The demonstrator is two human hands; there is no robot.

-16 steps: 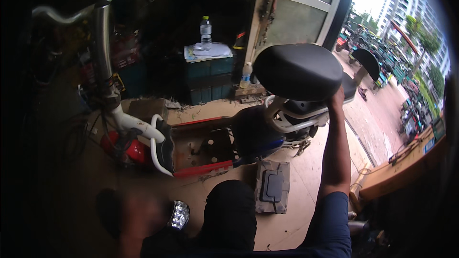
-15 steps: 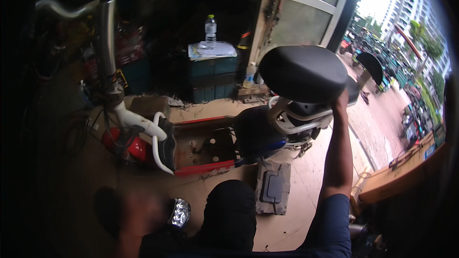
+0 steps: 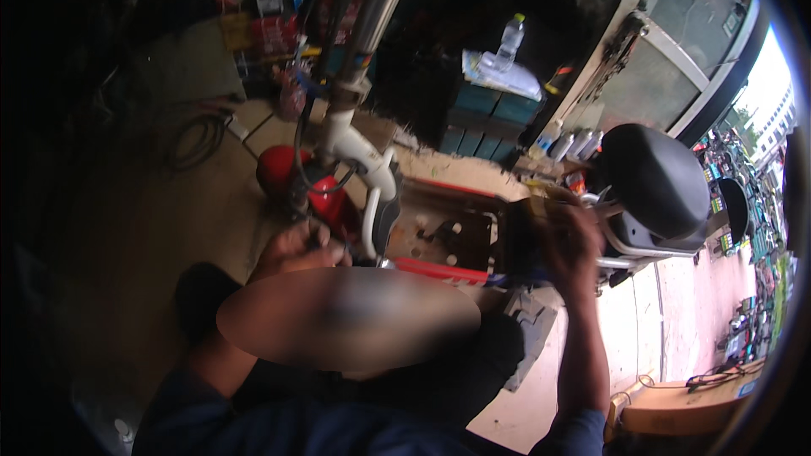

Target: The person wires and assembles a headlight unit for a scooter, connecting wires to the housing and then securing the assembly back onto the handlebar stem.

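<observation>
A small electric scooter with a white frame (image 3: pixel 359 152) and red trim stands before me, its footboard compartment (image 3: pixel 448 236) uncovered. My left hand (image 3: pixel 296 249) is beside the red front fender (image 3: pixel 334 203), by the lower end of the steering column. Its fingers are curled together around something dark that I cannot make out. A blurred patch hides what lies just below that hand. My right hand (image 3: pixel 570 241) hovers by the dark body under the black seat (image 3: pixel 655 181). Its fingers look apart and somewhat smeared, with nothing discernible in them.
A clear bottle (image 3: pixel 510 38) and papers stand on teal boxes (image 3: pixel 486 122) behind the scooter. Several cans (image 3: pixel 579 145) stand near the glass door (image 3: pixel 667 59). A cable (image 3: pixel 198 139) lies on the floor at left. A grey box (image 3: pixel 534 329) is by my knee, a wooden piece (image 3: pixel 676 405) at lower right.
My right hand has left the seat and come down toward the scooter's middle. My left hand has risen to the front fender. The view has swung left, shifting the scene rightward.
</observation>
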